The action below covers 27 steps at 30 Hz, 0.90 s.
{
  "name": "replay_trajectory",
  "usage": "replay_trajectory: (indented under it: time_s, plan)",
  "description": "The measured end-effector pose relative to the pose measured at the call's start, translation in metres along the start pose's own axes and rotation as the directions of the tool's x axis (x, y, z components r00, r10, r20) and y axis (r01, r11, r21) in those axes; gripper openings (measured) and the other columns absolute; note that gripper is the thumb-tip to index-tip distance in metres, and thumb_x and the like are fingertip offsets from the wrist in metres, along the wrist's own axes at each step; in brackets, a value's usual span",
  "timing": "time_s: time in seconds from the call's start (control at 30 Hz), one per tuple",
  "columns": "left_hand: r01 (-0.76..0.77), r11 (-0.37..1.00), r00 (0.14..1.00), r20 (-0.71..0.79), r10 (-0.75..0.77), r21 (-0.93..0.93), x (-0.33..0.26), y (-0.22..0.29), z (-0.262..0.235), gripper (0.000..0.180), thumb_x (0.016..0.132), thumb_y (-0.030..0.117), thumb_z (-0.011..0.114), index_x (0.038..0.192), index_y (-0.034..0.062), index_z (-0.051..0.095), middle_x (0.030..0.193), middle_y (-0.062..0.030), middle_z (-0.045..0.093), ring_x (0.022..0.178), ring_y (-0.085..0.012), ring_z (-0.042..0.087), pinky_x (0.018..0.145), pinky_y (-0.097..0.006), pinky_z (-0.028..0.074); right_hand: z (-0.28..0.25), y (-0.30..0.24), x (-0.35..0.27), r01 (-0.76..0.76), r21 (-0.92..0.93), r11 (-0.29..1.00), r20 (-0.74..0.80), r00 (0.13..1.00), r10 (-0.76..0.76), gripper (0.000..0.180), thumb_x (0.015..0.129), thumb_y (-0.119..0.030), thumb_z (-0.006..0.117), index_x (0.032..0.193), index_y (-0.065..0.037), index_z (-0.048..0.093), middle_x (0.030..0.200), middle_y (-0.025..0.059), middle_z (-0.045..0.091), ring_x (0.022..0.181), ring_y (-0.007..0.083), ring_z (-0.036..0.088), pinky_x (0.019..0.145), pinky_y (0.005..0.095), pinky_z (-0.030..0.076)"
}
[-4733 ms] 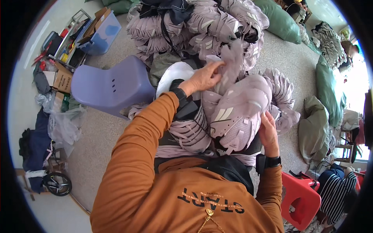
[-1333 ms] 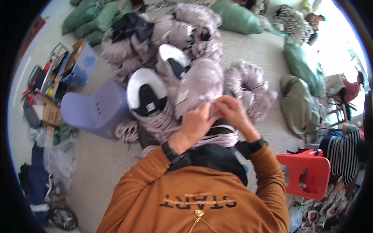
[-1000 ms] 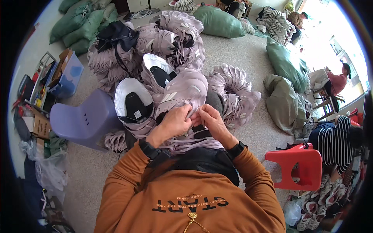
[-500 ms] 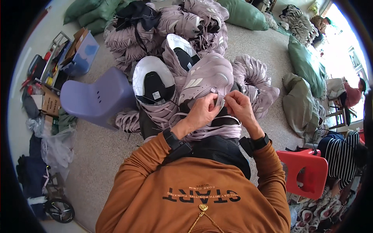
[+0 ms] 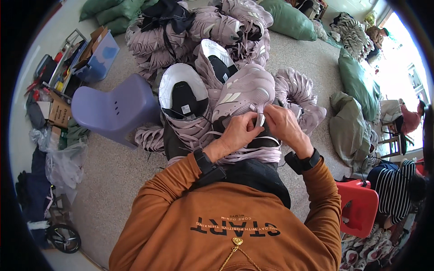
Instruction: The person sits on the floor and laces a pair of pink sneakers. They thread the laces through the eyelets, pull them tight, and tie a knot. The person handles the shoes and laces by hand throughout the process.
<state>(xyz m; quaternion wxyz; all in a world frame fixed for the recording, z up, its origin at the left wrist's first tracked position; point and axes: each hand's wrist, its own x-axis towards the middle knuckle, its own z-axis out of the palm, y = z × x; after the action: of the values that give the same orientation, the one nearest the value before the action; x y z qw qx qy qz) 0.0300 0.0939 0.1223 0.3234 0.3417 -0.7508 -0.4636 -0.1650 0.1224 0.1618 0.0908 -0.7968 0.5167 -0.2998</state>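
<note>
A stack of lilac shoe uppers (image 5: pixel 246 88) with white stripes lies across my lap. My left hand (image 5: pixel 241 132) is closed, thumb and fingers pinched at the throat of the top upper. Beside it my right hand (image 5: pixel 285 124) is also closed, its fingertips on the same spot. Between the fingertips shows a narrow pale strip (image 5: pixel 260 119) of the upper; whether it is tongue or lace I cannot tell. Lilac laces (image 5: pixel 251 156) hang below my hands. To the left stands another stack of uppers (image 5: pixel 183 88), its white lining and black insides facing up.
A large pile of lilac uppers (image 5: pixel 203 27) lies ahead, with a curved stack (image 5: pixel 296 90) at its right. A purple chair (image 5: pixel 113 106) stands left, a red chair (image 5: pixel 359 205) right. Green sacks (image 5: pixel 359 83) line the right side. Other people sit farther right.
My right hand has turned and come down over the top upper, its back now more visible. My left hand stays pinched nearly in place. The whole view has shifted slightly.
</note>
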Motion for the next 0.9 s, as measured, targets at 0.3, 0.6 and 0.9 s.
replay_trajectory:
  time_s: [0.3, 0.6, 0.9]
  plan:
    - [-0.067, 0.997, 0.997, 0.024, 0.067, 0.024, -0.002, -0.002, 0.001, 0.034, 0.087, 0.017, 0.075, 0.115, -0.0006, 0.067, 0.064, -0.0076, 0.062, 0.055, -0.0142, 0.057, 0.055, -0.033, 0.046, -0.004, -0.003, 0.010, 0.067, -0.166, 0.984, 0.174, 0.984, -0.038, 0.003, 0.087, -0.001, 0.057, 0.089, -0.001, 0.055, 0.078, 0.0196, 0.060, 0.073, 0.0411, 0.063, 0.062, 0.0483, 0.048]
    - [0.015, 0.998, 0.995, 0.101, -0.008, -0.065, 0.000, 0.006, -0.006, 0.030, 0.092, 0.017, 0.066, 0.113, -0.0047, 0.064, 0.070, -0.0112, 0.066, 0.064, -0.0126, 0.061, 0.062, -0.032, 0.049, 0.012, -0.001, -0.004, -0.108, 0.038, 0.993, -0.022, 0.994, 0.109, 0.013, 0.092, -0.008, 0.060, 0.086, 0.000, 0.053, 0.074, 0.0222, 0.059, 0.073, 0.0443, 0.063, 0.063, 0.0511, 0.048]
    - [-0.099, 0.995, 0.994, -0.034, 0.099, 0.011, -0.005, -0.008, -0.009, 0.018, 0.099, 0.011, 0.054, 0.105, -0.0050, 0.060, 0.083, -0.0201, 0.070, 0.078, -0.0333, 0.070, 0.071, -0.041, 0.053, 0.012, -0.006, 0.000, -0.133, -0.080, 0.988, 0.125, 0.982, 0.142, 0.029, 0.091, -0.022, 0.061, 0.073, 0.000, 0.056, 0.062, 0.0231, 0.058, 0.063, 0.0450, 0.061, 0.060, 0.0536, 0.047]
